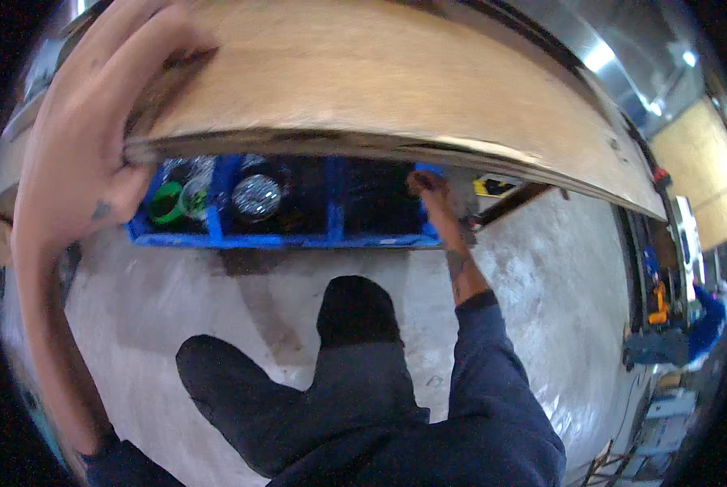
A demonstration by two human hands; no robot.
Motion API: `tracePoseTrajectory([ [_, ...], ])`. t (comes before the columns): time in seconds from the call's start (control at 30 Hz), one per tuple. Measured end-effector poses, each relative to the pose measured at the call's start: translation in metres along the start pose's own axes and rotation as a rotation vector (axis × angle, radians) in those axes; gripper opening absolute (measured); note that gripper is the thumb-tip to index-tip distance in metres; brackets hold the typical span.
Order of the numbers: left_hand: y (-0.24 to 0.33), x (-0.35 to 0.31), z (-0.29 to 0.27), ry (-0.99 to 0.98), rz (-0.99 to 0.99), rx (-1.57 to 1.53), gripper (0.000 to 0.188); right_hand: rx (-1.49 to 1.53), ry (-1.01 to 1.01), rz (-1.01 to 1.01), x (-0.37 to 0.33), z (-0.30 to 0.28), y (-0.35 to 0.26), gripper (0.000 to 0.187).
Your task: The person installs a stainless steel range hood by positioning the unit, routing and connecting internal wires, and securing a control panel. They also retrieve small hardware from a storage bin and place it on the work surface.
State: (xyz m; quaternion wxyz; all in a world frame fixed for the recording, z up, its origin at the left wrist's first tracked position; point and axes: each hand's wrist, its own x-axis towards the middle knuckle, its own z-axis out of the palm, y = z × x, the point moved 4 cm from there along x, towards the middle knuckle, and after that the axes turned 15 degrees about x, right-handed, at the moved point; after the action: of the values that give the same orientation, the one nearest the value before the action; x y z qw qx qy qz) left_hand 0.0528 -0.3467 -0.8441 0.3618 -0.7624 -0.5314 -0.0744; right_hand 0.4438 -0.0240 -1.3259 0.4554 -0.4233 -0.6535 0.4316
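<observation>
A plywood board [363,89], like a tabletop, stretches across the top of the view. My left hand [96,138] grips its left corner, fingers bent over the upper face and thumb at the front edge. Below the board sits a blue divided bin [282,241], its back hidden by the board. My right hand [427,183] reaches under the edge, its fingers curled at the bin's right end wall; the fingertips are hard to make out. In the left compartment lies a green round thing [166,203]. The middle one holds a shiny clear-wrapped bundle [257,197]. The right compartment looks dark inside.
A slanting brace [514,204] and a yellow-and-black item [493,187] are right of the bin. Concrete floor [534,325] lies around my legs. At far right, another person in blue [708,321] is near an orange tool [660,304] and shelving.
</observation>
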Motion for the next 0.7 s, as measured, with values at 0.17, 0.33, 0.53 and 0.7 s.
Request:
tracePoseTrajectory([
  [0.17, 0.011, -0.001, -0.014, 0.142, -0.019, -0.050, 0.052, -0.101, -0.304, -0.351, -0.151, 0.009, -0.336, 0.016],
  [0.33, 0.012, 0.001, -0.003, 0.095, -0.063, -0.170, 0.047, -0.168, 0.458, -0.607, -0.171, -0.107, -0.495, 0.012],
  [0.53, 0.018, 0.002, -0.002, 0.123, -0.106, -0.193, 0.052, -0.713, 0.464, -0.481, -0.092, -0.232, -0.494, 0.019],
  [0.7, 0.024, 0.003, -0.010, 0.178, -0.071, -0.087, 0.053, -0.858, 0.381, -0.384, -0.087, -0.253, -0.487, 0.020],
])
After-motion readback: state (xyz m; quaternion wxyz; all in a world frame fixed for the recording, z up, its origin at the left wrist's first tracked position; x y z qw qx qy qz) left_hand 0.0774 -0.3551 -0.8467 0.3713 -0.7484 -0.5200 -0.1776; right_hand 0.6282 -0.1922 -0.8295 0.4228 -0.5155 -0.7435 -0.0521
